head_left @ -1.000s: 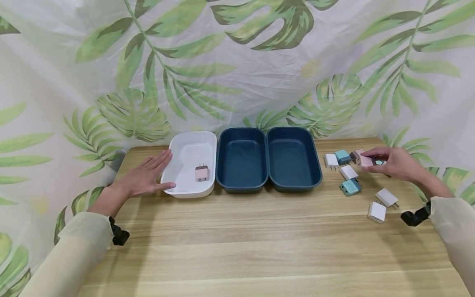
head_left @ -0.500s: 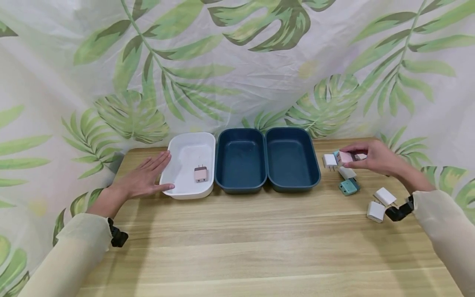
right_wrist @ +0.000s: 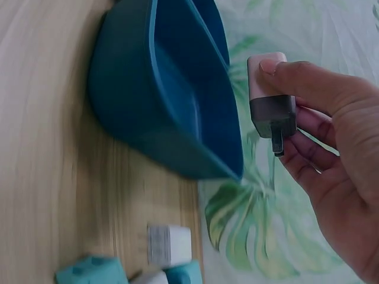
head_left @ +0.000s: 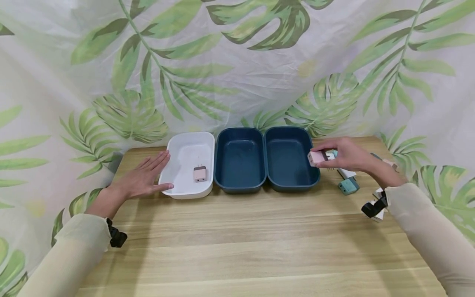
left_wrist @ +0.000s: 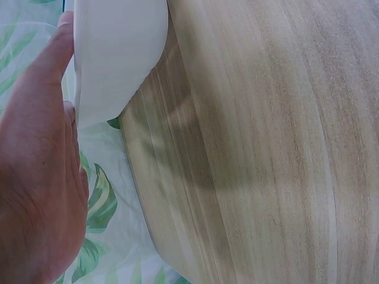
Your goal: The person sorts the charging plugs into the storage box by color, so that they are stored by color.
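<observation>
My right hand [head_left: 350,154] pinches a pink charger plug [head_left: 316,158] with a dark prong end, held above the right rim of the right blue bin [head_left: 293,185]. In the right wrist view the thumb lies on the pink part of the charger plug [right_wrist: 266,80], its prongs sticking out free. My left hand [head_left: 146,177] rests with straight fingers against the left rim of the white bin [head_left: 185,193]. Inside that bin lies another pink charger plug [head_left: 200,174]. The left wrist view shows the left hand [left_wrist: 44,154] along the outer wall of the white bin [left_wrist: 118,59].
A second blue bin [head_left: 240,189] stands between the white bin and the right blue one. Right of the bins lie several white and teal charger plugs, including a teal one [head_left: 348,186], some partly hidden by the right arm. A leaf-print cloth [head_left: 237,99] hangs behind the table [head_left: 237,243].
My right hand has picked up the pink charger plug from the pile and carried it left to the right blue bin's edge. The left hand has stayed on the white bin.
</observation>
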Available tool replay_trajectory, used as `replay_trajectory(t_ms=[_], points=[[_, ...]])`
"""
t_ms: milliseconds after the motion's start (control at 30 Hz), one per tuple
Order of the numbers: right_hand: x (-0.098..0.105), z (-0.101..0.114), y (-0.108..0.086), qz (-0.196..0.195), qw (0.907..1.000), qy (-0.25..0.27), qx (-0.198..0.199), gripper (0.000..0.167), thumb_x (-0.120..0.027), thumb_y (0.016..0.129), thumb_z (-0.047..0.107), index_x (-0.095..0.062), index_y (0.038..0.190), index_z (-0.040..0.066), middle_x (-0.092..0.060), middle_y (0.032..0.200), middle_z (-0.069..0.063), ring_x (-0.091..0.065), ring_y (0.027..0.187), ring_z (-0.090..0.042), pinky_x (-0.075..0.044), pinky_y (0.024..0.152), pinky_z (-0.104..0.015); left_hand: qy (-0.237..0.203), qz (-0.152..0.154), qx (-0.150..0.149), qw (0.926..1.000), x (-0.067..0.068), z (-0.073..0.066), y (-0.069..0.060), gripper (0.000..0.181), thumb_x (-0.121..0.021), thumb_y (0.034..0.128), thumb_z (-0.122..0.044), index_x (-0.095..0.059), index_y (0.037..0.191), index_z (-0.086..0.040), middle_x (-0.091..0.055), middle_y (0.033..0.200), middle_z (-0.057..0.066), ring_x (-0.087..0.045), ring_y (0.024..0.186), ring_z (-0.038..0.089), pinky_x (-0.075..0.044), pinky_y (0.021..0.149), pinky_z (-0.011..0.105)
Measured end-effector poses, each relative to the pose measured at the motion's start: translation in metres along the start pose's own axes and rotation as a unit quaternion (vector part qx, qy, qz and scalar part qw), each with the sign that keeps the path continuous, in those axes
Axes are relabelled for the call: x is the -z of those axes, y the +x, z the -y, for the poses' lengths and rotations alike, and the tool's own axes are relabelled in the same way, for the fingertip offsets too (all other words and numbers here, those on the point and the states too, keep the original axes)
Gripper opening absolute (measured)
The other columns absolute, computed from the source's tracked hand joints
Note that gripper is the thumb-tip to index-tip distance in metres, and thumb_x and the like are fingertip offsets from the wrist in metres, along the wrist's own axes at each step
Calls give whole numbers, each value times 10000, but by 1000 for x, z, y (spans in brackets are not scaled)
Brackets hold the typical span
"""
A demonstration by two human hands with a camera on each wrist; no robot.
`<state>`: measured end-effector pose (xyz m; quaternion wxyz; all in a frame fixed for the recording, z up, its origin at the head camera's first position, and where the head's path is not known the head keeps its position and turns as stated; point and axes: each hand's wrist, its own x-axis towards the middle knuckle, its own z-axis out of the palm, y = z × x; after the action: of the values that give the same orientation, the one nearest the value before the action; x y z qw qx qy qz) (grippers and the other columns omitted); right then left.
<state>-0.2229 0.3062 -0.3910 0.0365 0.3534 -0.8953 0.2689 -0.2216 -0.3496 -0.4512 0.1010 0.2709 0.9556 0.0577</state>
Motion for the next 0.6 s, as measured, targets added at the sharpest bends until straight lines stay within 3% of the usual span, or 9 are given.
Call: replay_trajectory(t_ms=[167,367,600], points=[[-12,9,16,110,9996,67,239,396,-923,825,140,-808,1202,99,-770,1187,-99,-704,989,-228,-546,780,-285,-5,19,5,10000,1,0,0,1063,-613,1010,-605,-50,1698,-21,-26,1778,187,-71,1636,389,-81,1306,593],[-24,21,38,318,9983,338,366,409,-907,847,150,-790,1233,80,-766,1178,-86,-671,913,-183,-551,740,-365,-51,12,-25,10000,2,0,0,1058,-612,1015,-594,-49,1696,-13,-19,1777,191,-65,1637,387,-77,1307,590],[-42,34,63,361,9942,713,722,401,-904,853,159,-791,1231,84,-769,1168,-58,-682,939,-171,-562,767,-384,-42,21,-34,10000,2,-1,0,1058,-613,1014,-595,-56,1695,-9,-26,1776,193,-69,1636,389,-77,1307,590]])
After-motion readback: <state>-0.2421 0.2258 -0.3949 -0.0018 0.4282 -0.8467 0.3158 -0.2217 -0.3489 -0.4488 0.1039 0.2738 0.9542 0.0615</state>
